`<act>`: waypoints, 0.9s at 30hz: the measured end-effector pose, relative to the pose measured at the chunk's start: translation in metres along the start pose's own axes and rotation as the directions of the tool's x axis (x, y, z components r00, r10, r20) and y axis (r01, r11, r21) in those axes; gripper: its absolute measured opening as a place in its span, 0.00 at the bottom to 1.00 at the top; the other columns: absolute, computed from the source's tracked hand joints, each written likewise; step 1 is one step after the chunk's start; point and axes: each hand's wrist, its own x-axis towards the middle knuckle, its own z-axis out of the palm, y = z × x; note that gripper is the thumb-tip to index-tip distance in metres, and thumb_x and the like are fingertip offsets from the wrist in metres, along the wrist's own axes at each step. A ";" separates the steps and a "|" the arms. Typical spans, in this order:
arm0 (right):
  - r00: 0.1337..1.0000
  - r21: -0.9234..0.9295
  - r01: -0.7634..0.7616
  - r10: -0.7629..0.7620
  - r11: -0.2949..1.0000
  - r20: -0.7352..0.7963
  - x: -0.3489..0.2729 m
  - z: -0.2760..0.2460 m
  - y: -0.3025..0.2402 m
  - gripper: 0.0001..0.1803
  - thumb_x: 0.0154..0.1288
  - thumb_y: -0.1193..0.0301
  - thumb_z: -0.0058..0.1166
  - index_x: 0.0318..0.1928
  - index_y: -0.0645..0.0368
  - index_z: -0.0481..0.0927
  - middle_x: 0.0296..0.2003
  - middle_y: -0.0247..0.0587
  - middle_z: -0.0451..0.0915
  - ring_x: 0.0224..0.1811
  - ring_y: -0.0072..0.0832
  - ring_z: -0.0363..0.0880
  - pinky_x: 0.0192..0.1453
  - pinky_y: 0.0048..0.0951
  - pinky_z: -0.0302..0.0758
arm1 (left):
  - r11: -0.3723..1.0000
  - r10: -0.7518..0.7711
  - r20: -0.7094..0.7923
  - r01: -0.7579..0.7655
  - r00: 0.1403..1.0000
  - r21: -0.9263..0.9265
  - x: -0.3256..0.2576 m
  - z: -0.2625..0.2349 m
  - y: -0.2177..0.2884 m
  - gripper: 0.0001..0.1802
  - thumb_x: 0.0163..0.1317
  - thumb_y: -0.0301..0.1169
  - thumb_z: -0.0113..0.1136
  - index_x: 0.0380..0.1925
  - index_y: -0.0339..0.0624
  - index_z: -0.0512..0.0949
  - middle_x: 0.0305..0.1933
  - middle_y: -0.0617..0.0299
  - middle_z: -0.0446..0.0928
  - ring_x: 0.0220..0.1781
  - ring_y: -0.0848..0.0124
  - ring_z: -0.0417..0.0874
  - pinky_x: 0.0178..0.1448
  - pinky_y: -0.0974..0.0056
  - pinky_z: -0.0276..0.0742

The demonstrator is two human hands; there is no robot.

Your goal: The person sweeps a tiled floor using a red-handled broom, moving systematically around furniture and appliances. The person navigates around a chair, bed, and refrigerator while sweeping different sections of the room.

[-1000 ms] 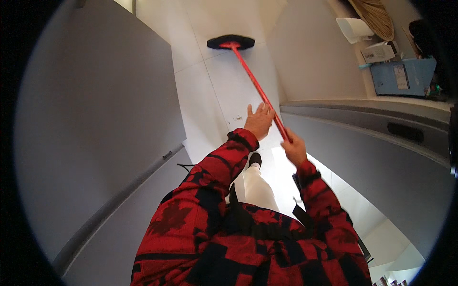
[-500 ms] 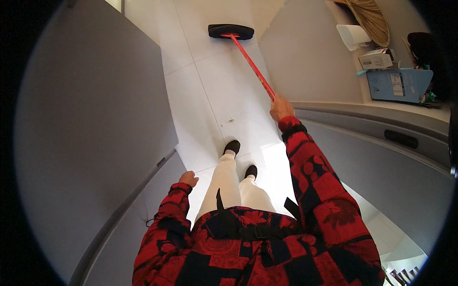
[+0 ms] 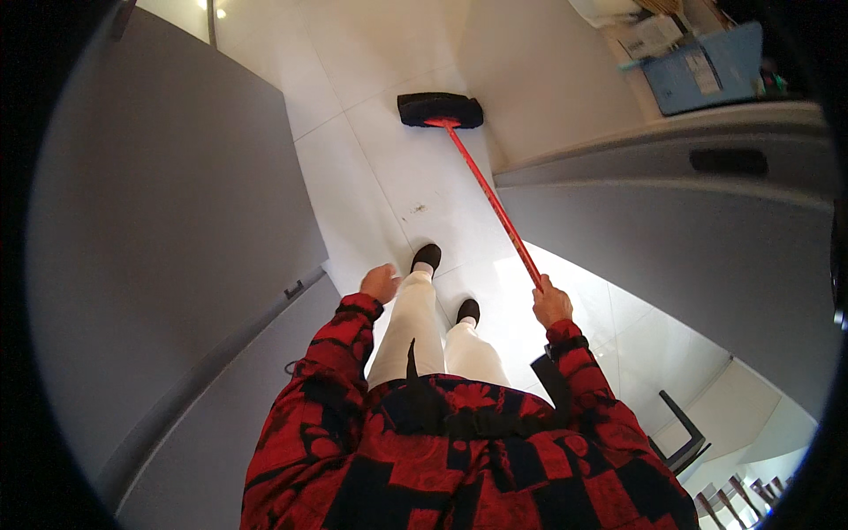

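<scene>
One right hand (image 3: 553, 302) on a long, red-handled floor tool (image 3: 495, 205)

Nearest is a red-and-black patterned jacket (image 3: 459, 477), worn over cream trousers (image 3: 415, 329); a black angular frame (image 3: 693, 446) shows at the near right. The right hand grips the near end of the tool's straight handle, fingers wrapped around it. On the left, the bare left hand (image 3: 380, 283) is just beside the trousers, well apart from the handle; its fingers are partly out of sight, so whether it is open or closed cannot be told. Two black shoes (image 3: 426, 257) point away, the left one farther ahead. Beyond them, small dark specks (image 3: 415, 210) lie on the glossy white tiled floor (image 3: 353, 177). Smooth grey panels (image 3: 177, 194) stand left and right. From the right hand, the handle slants far and left to the tool's wide, black, oblong head (image 3: 440, 109), down on the tiles. At the far right, a flat pale-blue box (image 3: 685, 84) sits beside a small white box (image 3: 651, 37).
</scene>
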 end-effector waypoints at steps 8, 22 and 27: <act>0.989 0.268 0.094 -0.121 0.959 0.089 -0.109 0.060 0.082 0.22 0.61 0.66 0.49 0.54 0.58 0.64 0.29 0.64 0.79 0.35 0.61 0.79 0.40 0.58 0.74 | 0.955 0.274 0.214 -0.291 0.937 0.051 -0.029 0.089 0.161 0.21 0.54 0.38 0.60 0.45 0.36 0.73 0.48 0.47 0.76 0.51 0.50 0.78 0.54 0.50 0.74; 0.946 0.565 -0.056 -0.137 0.823 0.294 -0.335 0.115 0.180 0.27 0.59 0.68 0.56 0.60 0.58 0.70 0.36 0.50 0.81 0.41 0.41 0.80 0.43 0.38 0.75 | 0.652 0.535 0.540 -0.724 0.650 0.227 -0.168 0.217 0.205 0.21 0.49 0.32 0.65 0.44 0.43 0.73 0.46 0.53 0.76 0.59 0.54 0.73 0.55 0.33 0.63; 0.974 0.641 0.053 -0.182 0.766 0.137 -0.399 0.097 0.215 0.28 0.59 0.70 0.58 0.61 0.59 0.72 0.45 0.45 0.81 0.49 0.32 0.79 0.52 0.31 0.74 | 0.590 0.523 0.729 -0.805 0.441 0.064 -0.181 0.221 0.224 0.18 0.49 0.36 0.64 0.40 0.45 0.77 0.40 0.57 0.80 0.49 0.58 0.80 0.55 0.31 0.63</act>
